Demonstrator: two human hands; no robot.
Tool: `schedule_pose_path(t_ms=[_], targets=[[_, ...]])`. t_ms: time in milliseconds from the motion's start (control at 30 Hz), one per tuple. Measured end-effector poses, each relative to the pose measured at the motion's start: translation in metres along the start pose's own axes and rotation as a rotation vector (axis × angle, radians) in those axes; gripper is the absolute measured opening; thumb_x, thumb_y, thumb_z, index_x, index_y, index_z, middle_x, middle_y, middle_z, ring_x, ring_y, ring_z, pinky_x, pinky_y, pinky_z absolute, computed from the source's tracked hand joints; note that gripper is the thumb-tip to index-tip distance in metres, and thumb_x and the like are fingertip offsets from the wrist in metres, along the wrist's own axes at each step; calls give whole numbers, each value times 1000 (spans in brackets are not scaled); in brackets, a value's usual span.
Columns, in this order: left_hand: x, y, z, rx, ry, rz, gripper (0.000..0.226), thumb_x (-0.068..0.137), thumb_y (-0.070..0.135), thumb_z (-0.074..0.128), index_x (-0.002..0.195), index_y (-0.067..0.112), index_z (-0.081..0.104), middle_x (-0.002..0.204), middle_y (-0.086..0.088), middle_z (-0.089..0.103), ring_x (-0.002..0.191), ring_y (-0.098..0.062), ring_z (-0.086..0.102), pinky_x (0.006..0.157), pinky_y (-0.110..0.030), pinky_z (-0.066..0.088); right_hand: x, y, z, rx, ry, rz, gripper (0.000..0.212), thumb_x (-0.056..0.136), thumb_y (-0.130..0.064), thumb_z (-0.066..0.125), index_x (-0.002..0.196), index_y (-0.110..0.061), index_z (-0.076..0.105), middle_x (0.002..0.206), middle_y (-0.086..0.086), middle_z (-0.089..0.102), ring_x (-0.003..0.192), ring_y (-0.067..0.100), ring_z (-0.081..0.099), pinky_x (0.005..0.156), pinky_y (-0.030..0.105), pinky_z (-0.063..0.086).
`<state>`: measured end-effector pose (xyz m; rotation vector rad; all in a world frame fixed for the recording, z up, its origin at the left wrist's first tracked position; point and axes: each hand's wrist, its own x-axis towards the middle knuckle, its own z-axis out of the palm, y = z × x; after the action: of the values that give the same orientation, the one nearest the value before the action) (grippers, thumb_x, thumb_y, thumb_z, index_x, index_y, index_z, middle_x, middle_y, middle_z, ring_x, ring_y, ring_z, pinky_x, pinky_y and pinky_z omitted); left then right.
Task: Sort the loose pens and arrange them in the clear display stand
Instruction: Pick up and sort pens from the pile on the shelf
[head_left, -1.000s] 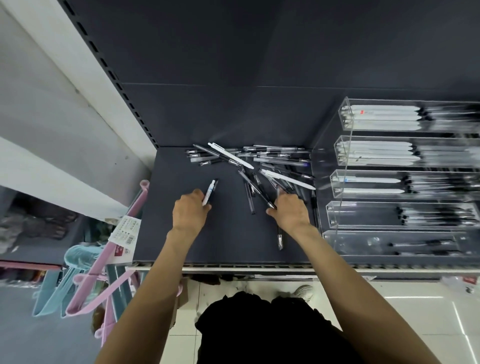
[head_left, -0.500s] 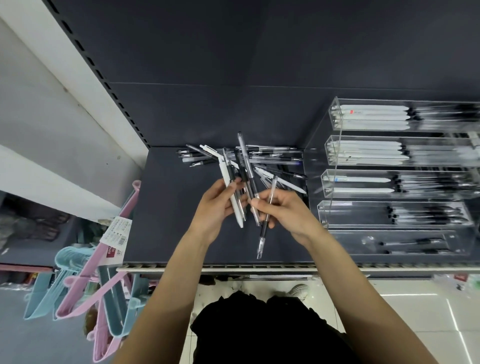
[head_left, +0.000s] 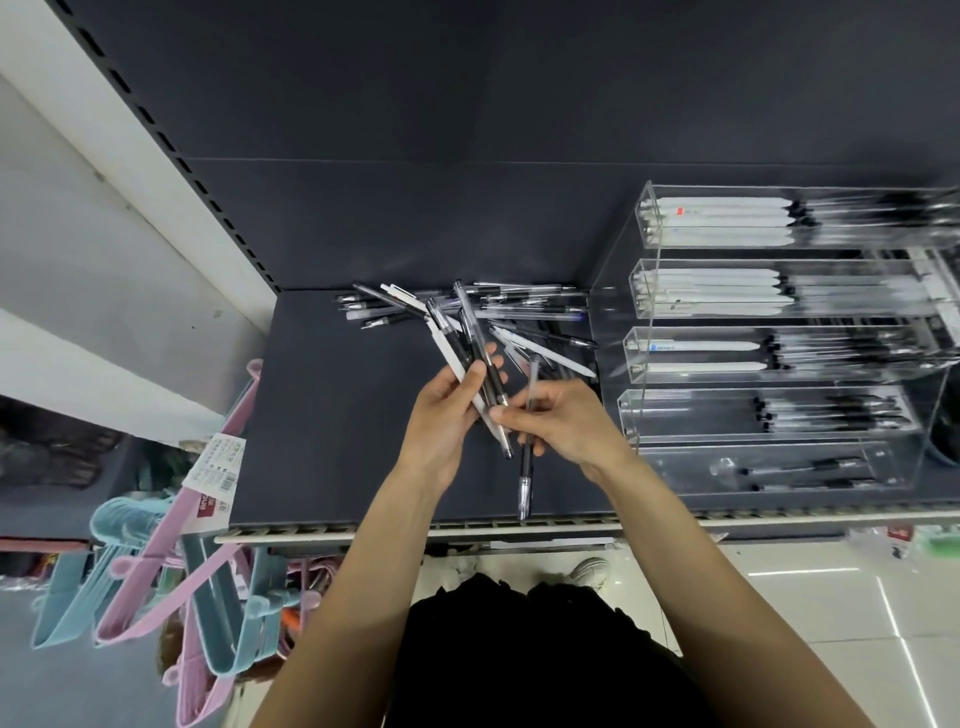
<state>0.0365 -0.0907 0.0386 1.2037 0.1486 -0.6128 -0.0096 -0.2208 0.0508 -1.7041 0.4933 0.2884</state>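
My left hand (head_left: 445, 410) grips a bunch of pens (head_left: 470, 345), one white and several clear-and-black, fanned upward above the dark shelf (head_left: 332, 415). My right hand (head_left: 563, 421) touches the lower end of that bunch with its fingertips and holds a clear pen with a black grip (head_left: 527, 457) that points down toward the shelf's front edge. A pile of loose pens (head_left: 519, 312) lies at the back of the shelf behind both hands. The clear display stand (head_left: 779, 343) stands to the right, its stepped rows holding white and black pens.
Pink and teal plastic hangers (head_left: 156, 587) with a price tag hang off the lower left of the shelf. The shelf's front rail (head_left: 467, 527) runs just below my hands. A white slotted upright (head_left: 156, 135) borders the shelf on the left. Tiled floor lies below right.
A second ago both hands lay apart on the shelf picking up pens. They lifted and came together; now the left holds the gathered bunch and the right adjusts it.
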Motion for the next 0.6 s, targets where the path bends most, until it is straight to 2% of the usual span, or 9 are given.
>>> schedule_pose_path(t_ms=[167, 267, 367, 467, 600], targets=[[0, -1, 6, 7, 2, 22, 20, 100, 18, 42, 109, 15, 60, 85, 7, 69, 86, -6, 67, 73, -27, 57, 0, 3, -1, -79, -23, 8, 23, 74, -23, 79, 79, -2, 71, 62, 2, 65, 53, 9, 58, 47, 17, 46], [2, 0, 6, -5, 11, 24, 24, 101, 16, 40, 114, 11, 59, 80, 4, 60, 79, -9, 64, 78, -26, 56, -2, 1, -7, -151, 20, -44, 23, 71, -29, 80, 81, -10, 72, 67, 2, 68, 54, 15, 62, 55, 23, 53], [-1, -4, 1, 51, -30, -85, 22, 101, 13, 40, 111, 9, 60, 93, -5, 65, 84, -13, 67, 76, -28, 57, -3, -11, -19, -229, 83, -96, 26, 74, -29, 79, 92, -13, 69, 67, -4, 65, 42, 5, 58, 48, 12, 45], [-11, -12, 1, 153, -145, -165, 24, 100, 13, 42, 117, 8, 59, 113, -14, 66, 93, -22, 68, 76, -30, 58, 1, -22, -25, -306, 79, -91, 33, 76, -28, 77, 98, -6, 66, 61, -4, 63, 39, -1, 57, 43, 6, 38], [-21, -18, 8, 174, -252, -169, 26, 101, 14, 40, 122, 10, 55, 109, -12, 69, 93, -27, 70, 77, -32, 58, 4, -24, -24, -266, 48, -15, 28, 79, -23, 76, 92, 0, 68, 56, 1, 62, 40, 1, 58, 37, 10, 38]])
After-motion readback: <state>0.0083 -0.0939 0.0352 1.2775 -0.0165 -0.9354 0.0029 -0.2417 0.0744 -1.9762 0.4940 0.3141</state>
